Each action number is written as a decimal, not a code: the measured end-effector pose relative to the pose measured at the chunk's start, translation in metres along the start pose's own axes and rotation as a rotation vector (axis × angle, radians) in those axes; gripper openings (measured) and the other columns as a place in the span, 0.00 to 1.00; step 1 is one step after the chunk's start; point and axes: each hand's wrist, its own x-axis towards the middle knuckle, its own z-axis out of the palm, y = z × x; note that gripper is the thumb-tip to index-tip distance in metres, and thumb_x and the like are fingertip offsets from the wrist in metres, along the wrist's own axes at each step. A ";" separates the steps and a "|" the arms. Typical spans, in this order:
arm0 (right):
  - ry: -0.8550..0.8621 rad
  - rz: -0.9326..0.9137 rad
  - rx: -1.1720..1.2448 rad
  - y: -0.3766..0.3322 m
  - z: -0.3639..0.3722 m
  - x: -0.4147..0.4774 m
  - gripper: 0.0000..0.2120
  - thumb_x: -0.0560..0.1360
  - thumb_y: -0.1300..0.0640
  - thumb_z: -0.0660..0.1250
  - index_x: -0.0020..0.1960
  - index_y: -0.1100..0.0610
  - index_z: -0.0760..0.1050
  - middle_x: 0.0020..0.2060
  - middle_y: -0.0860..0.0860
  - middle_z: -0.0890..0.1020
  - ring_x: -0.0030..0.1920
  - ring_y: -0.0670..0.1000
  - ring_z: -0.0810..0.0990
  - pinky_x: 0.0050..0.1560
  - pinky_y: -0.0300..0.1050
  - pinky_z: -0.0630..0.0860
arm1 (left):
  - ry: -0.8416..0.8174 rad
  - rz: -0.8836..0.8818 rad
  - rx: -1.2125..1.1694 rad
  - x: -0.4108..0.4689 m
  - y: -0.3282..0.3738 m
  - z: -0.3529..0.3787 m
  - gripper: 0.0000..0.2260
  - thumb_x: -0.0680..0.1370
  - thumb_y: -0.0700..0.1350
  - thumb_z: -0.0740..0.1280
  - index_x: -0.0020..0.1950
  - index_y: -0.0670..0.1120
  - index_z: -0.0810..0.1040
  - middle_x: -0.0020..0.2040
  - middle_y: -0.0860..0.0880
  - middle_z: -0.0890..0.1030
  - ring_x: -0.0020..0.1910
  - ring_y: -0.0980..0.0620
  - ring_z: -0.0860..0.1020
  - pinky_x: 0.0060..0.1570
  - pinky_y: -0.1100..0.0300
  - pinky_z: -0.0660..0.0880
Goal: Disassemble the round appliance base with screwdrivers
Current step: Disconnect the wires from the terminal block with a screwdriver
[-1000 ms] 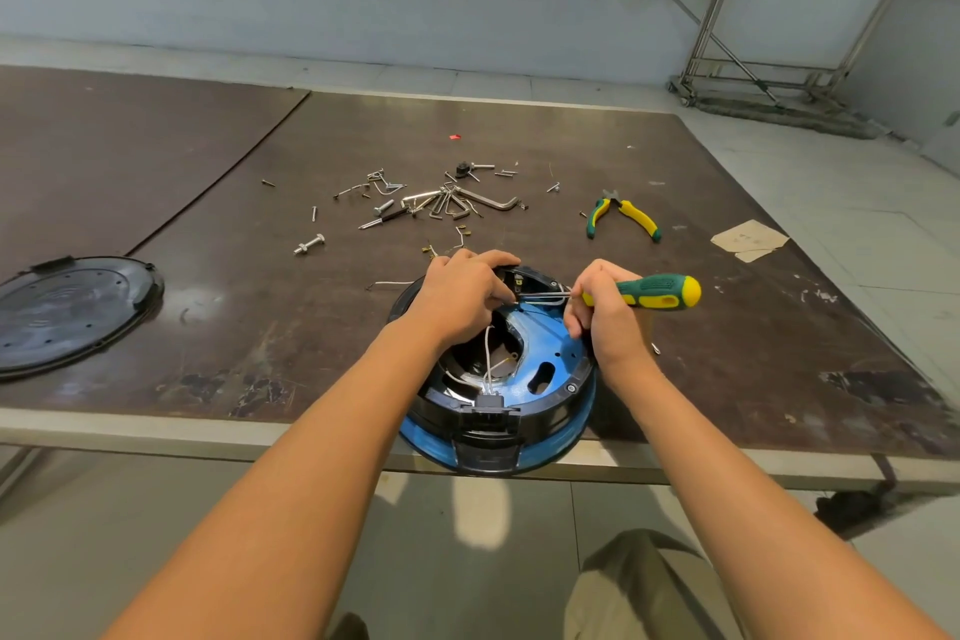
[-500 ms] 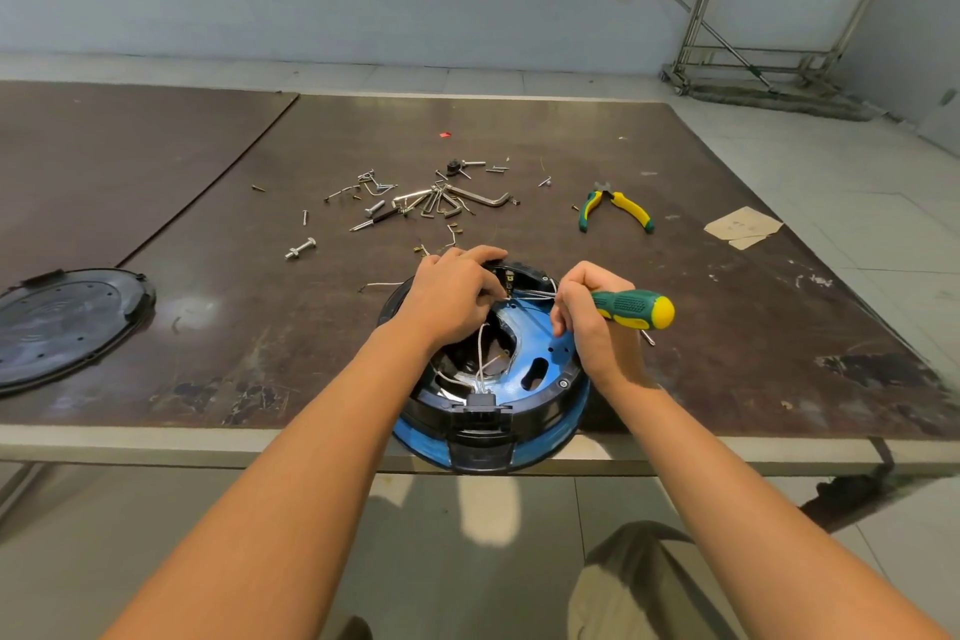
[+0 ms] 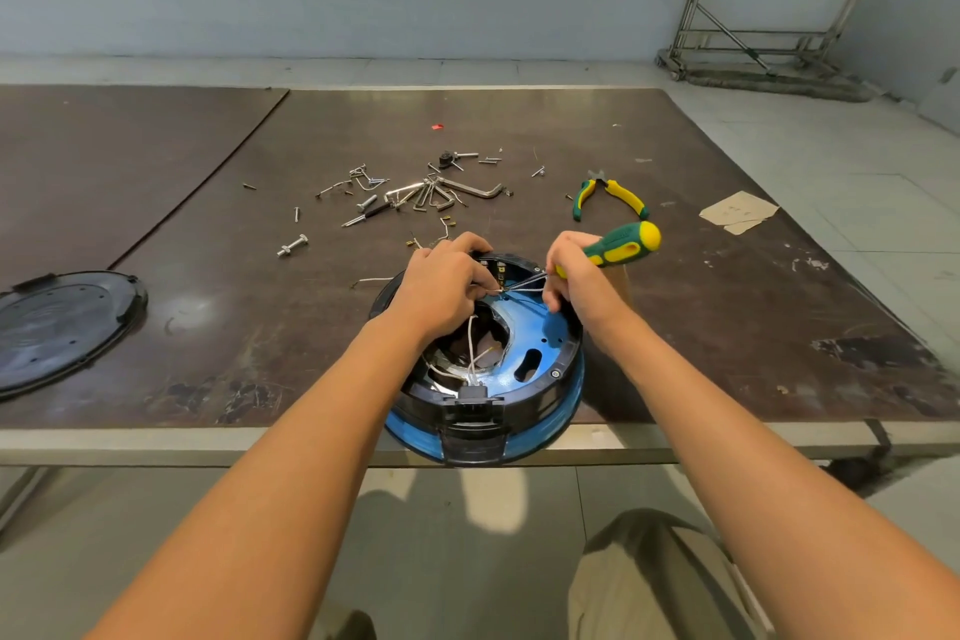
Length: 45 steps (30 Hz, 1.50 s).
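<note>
The round appliance base [image 3: 540,364], blue with a black rim and open on top, sits at the table's near edge and overhangs it slightly. White wires run inside it. My left hand [image 3: 441,288] rests on the base's far left rim, fingers curled and pinching a white wire end. My right hand [image 3: 576,281] grips a green and yellow screwdriver [image 3: 621,244]; the handle points up and right, and the metal shaft slants down left to a point inside the base near my left fingertips.
A black round cover [image 3: 62,327] lies at the table's left edge. Loose screws, bolts and hex keys [image 3: 415,195] are scattered behind the base. Green and yellow pliers [image 3: 608,198] lie to the right, with a cardboard scrap [image 3: 737,213] farther right.
The screwdriver handle has tilted from pointing right to pointing up and right. Both hands stay over the far side of the base.
</note>
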 end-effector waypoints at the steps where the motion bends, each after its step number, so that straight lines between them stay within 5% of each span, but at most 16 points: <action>1: 0.003 -0.016 0.006 0.001 0.001 -0.002 0.12 0.73 0.59 0.60 0.32 0.57 0.69 0.21 0.48 0.67 0.21 0.51 0.70 0.29 0.41 0.68 | 0.000 -0.002 -0.002 0.000 0.000 0.000 0.14 0.78 0.40 0.69 0.56 0.56 0.84 0.71 0.53 0.70 0.66 0.50 0.69 0.67 0.49 0.63; 11: 0.191 -0.133 0.143 0.009 0.009 -0.023 0.14 0.74 0.61 0.58 0.30 0.55 0.68 0.21 0.46 0.68 0.24 0.55 0.73 0.31 0.42 0.71 | 0.005 -0.010 -0.002 0.000 -0.001 0.001 0.14 0.77 0.39 0.68 0.56 0.56 0.84 0.70 0.52 0.70 0.64 0.49 0.69 0.64 0.49 0.64; 15: 0.161 -0.156 0.138 0.008 0.008 -0.025 0.17 0.74 0.62 0.58 0.29 0.48 0.70 0.20 0.45 0.69 0.26 0.56 0.73 0.32 0.42 0.72 | 0.004 -0.011 0.004 0.000 -0.001 0.001 0.14 0.77 0.39 0.69 0.55 0.56 0.85 0.70 0.52 0.70 0.64 0.49 0.69 0.64 0.49 0.64; 21: 0.124 -0.171 0.130 0.008 0.007 -0.023 0.14 0.75 0.62 0.60 0.32 0.52 0.69 0.21 0.45 0.69 0.26 0.52 0.78 0.31 0.40 0.75 | 0.008 -0.008 0.008 0.001 -0.001 0.003 0.13 0.77 0.39 0.69 0.55 0.56 0.84 0.69 0.52 0.70 0.63 0.49 0.69 0.63 0.49 0.64; 28: 0.065 -0.196 -0.068 0.005 -0.002 -0.016 0.15 0.76 0.59 0.62 0.31 0.51 0.73 0.26 0.45 0.75 0.34 0.55 0.77 0.39 0.52 0.77 | 0.006 -0.003 0.007 0.002 -0.003 0.004 0.14 0.77 0.39 0.69 0.54 0.57 0.84 0.69 0.53 0.70 0.64 0.49 0.69 0.63 0.50 0.63; 33: 0.055 -0.119 -0.076 -0.009 -0.002 -0.005 0.12 0.72 0.60 0.60 0.31 0.63 0.72 0.23 0.46 0.73 0.32 0.52 0.74 0.37 0.48 0.71 | 0.007 -0.003 0.011 0.002 -0.003 0.004 0.14 0.77 0.39 0.69 0.55 0.57 0.84 0.69 0.53 0.70 0.64 0.49 0.69 0.62 0.50 0.63; 45: 0.119 0.095 0.068 -0.018 -0.002 0.009 0.15 0.74 0.66 0.61 0.30 0.56 0.72 0.26 0.52 0.73 0.29 0.48 0.74 0.31 0.39 0.73 | 0.007 -0.004 0.009 0.003 -0.003 0.004 0.14 0.77 0.39 0.69 0.55 0.56 0.84 0.69 0.53 0.70 0.64 0.49 0.69 0.63 0.49 0.63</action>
